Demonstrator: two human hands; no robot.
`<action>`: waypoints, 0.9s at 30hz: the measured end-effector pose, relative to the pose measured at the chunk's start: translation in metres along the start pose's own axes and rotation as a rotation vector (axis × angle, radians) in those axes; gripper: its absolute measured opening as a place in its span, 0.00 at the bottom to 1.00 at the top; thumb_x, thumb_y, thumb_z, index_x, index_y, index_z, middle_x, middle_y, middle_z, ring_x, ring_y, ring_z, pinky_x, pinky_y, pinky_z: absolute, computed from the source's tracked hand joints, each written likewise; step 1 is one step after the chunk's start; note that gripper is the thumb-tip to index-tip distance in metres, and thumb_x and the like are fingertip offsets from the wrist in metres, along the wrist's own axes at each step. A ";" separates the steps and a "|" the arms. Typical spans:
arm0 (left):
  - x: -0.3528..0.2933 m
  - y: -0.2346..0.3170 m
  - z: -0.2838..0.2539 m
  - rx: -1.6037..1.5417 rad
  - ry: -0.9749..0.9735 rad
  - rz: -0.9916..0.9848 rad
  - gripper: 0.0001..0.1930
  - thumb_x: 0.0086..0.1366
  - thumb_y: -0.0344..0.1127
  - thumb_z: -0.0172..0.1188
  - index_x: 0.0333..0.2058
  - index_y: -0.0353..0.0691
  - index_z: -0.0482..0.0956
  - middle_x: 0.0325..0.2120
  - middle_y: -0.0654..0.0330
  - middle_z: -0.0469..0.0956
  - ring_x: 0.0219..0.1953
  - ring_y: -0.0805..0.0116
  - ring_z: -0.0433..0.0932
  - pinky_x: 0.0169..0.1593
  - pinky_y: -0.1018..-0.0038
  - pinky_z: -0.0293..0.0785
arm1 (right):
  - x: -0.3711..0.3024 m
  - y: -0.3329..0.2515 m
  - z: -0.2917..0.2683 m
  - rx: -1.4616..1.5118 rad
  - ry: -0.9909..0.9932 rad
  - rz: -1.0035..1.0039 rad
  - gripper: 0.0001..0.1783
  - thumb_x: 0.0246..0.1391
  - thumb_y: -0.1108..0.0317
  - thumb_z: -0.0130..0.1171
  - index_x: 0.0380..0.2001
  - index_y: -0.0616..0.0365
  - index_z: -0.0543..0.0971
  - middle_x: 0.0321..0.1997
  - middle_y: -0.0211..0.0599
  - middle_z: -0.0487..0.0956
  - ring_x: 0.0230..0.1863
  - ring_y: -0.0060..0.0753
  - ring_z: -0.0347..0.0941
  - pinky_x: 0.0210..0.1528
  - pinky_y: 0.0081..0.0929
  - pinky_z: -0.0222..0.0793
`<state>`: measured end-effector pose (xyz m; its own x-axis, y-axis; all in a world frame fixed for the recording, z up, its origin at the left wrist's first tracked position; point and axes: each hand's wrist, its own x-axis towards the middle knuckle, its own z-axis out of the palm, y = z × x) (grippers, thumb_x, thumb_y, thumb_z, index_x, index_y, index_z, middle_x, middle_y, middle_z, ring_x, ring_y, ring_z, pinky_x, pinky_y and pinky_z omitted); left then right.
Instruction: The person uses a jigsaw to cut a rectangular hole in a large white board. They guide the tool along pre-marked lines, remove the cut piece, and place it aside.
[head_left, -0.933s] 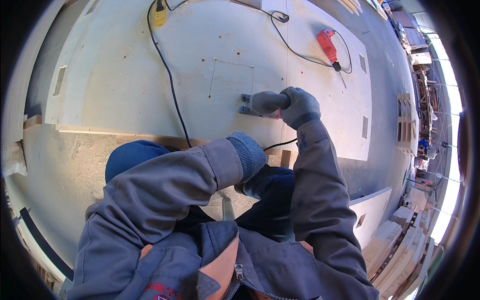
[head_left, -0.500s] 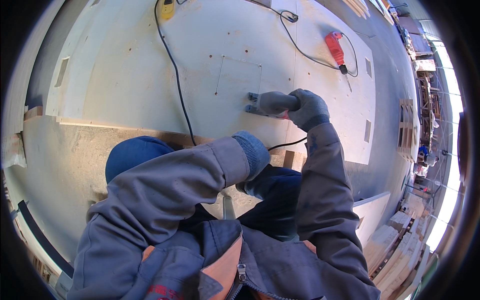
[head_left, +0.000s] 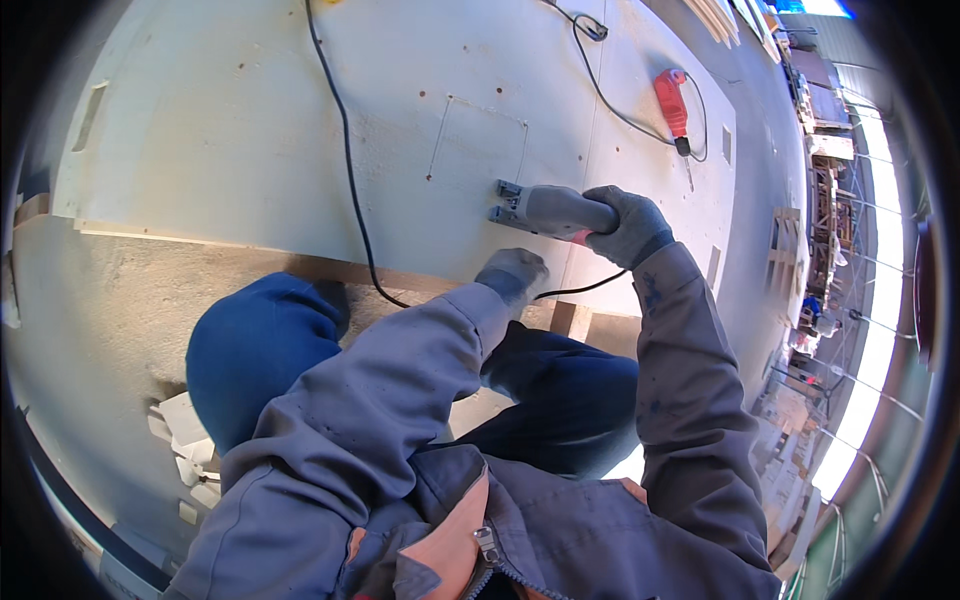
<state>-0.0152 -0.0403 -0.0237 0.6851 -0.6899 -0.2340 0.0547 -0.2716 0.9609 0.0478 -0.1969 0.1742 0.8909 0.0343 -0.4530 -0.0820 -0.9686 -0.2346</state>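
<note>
My right hand (head_left: 628, 226), in a grey work glove, is wrapped round the rear of a grey jigsaw (head_left: 560, 210) with a red patch. The jigsaw lies on a large pale panel (head_left: 270, 170), its forked metal foot pointing left. My left hand (head_left: 515, 272), gloved too, is closed at the panel's near edge; what its fingers hold, if anything, is hidden. A black cord (head_left: 590, 288) comes out beside that hand and runs right, towards the jigsaw. Just beyond the jigsaw, a thin-lined rectangular outline (head_left: 480, 140) with small brown holes around it marks the panel.
A red corded drill (head_left: 672, 105) with a long bit lies at the panel's far right. Another black cable (head_left: 345, 140) crosses the left part. My bent knee (head_left: 265, 350) is below the near edge. Wood offcuts (head_left: 185, 430) lie on the floor, and a pallet (head_left: 785, 250) stands right.
My left hand has moved up and slightly right, from below the panel's edge onto it. The jigsaw stays in my right hand, almost unmoved. The view has shifted a little.
</note>
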 end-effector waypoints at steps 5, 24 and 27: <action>-0.001 0.037 -0.022 -0.940 0.140 -0.677 0.10 0.64 0.32 0.60 0.43 0.38 0.82 0.29 0.60 0.80 0.28 0.70 0.78 0.31 0.69 0.75 | -0.001 0.014 0.009 0.111 0.027 -0.003 0.31 0.44 0.68 0.70 0.55 0.54 0.78 0.44 0.50 0.84 0.46 0.49 0.82 0.49 0.35 0.78; 0.032 0.019 -0.009 -1.210 0.184 -0.825 0.13 0.66 0.37 0.64 0.46 0.41 0.78 0.36 0.63 0.80 0.35 0.71 0.80 0.35 0.73 0.76 | 0.011 0.008 -0.005 0.194 -0.133 -0.056 0.41 0.37 0.82 0.66 0.62 0.56 0.75 0.49 0.51 0.83 0.51 0.46 0.82 0.55 0.34 0.77; 0.035 0.021 -0.009 -1.215 0.180 -0.835 0.12 0.65 0.37 0.65 0.45 0.41 0.79 0.35 0.63 0.80 0.34 0.72 0.80 0.33 0.74 0.76 | 0.014 0.006 -0.011 0.179 -0.162 -0.036 0.41 0.37 0.82 0.66 0.62 0.56 0.75 0.49 0.51 0.83 0.51 0.46 0.82 0.55 0.33 0.78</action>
<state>0.0171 -0.0640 -0.0106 0.2244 -0.5055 -0.8331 0.9644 0.2377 0.1155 0.0648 -0.2050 0.1760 0.8123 0.1212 -0.5705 -0.1423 -0.9074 -0.3954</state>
